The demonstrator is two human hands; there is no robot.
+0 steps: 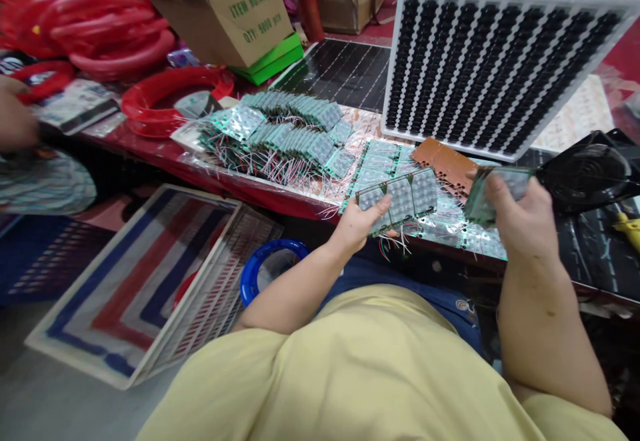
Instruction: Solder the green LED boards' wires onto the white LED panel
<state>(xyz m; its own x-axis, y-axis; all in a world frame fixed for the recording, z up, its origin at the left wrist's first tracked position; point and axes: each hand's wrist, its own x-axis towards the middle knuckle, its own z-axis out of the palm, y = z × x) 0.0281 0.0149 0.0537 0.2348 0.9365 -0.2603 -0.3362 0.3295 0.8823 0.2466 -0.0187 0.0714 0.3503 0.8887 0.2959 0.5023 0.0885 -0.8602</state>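
Observation:
My left hand [357, 222] grips a green circuit board panel [403, 197] of small square modules by its lower left corner, thin wires hanging below it. My right hand [520, 217] holds a smaller stack of the same green boards [493, 191] at the table's front edge. Between the hands lies a brown board [443, 161]. A heap of similar wired boards [285, 137] lies on the table [145, 147] to the left.
A large white tray of black parts [500, 61] leans at the back right. A black fan [585, 174] sits by my right hand. Red hoops [170, 97], cardboard boxes [230, 14] and a solar panel [345, 71] fill the back. Striped trays [150, 287] lean below. Another person's hand [15, 121] is at far left.

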